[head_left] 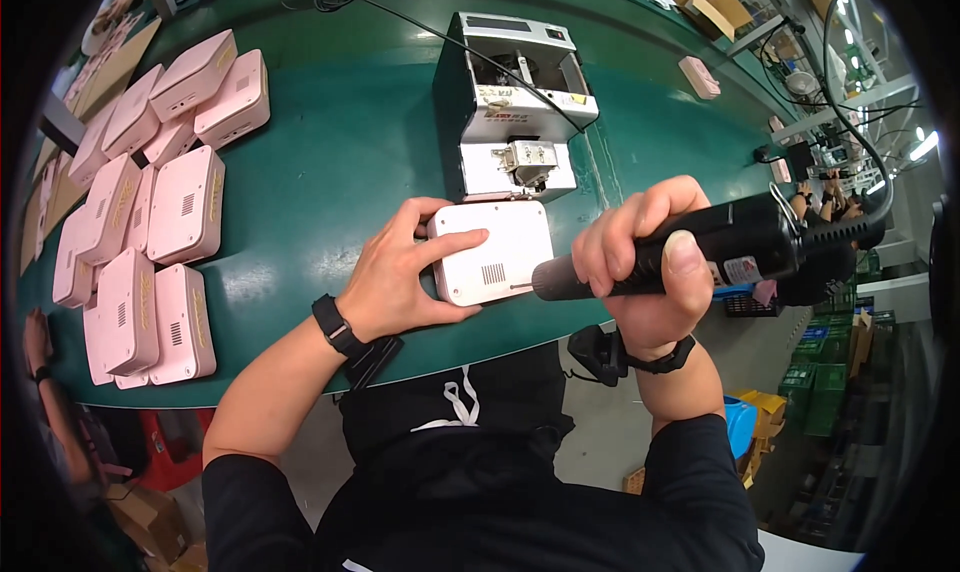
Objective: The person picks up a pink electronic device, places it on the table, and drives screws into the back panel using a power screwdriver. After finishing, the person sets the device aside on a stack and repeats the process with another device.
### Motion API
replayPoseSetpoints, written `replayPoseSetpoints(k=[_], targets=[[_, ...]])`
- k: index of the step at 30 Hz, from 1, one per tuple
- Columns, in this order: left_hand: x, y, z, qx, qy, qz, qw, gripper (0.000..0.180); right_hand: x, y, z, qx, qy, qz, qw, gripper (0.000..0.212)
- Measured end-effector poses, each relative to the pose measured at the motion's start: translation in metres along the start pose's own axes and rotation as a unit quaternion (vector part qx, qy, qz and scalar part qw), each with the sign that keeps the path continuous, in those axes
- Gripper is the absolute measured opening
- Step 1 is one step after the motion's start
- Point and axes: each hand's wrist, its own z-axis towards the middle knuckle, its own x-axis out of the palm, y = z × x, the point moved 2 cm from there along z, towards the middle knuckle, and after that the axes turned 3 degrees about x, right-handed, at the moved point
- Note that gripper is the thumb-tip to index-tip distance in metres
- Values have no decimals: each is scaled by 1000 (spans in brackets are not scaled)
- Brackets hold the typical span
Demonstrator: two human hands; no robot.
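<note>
A pale pink plastic case [505, 242] with a vent grille and corner screw holes lies flat on the green table in front of me. My left hand [405, 272] grips it from its left side, index finger stretched across the top, thumb along the near edge. In my right hand [645, 257] is a black electric screwdriver [735, 237], held sideways with the fingers wrapped round its body. Its thin bit points left, over the case's near right corner; whether the tip touches cannot be made out. Right behind the case stands a screw feeder [515, 112] in grey and black.
Several similar pink cases [185, 207] are piled on the table's left side. A black cable [430, 30] runs across the feeder. Another pink piece [699, 77] lies at the far right. The screwdriver's cord [870, 142] rises on the right. Another person's arm [50, 382] shows at the left edge.
</note>
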Motion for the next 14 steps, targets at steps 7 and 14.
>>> replayPoseSetpoints(k=[7,14], targets=[[14,3,1,11,-2,-2,1000,73,-8,-11,-12,-7,-21,70,997,34],[-1,-9,1,-29,36,-15,999,71,-11,-17,-5,-5,-43,74,996,36]])
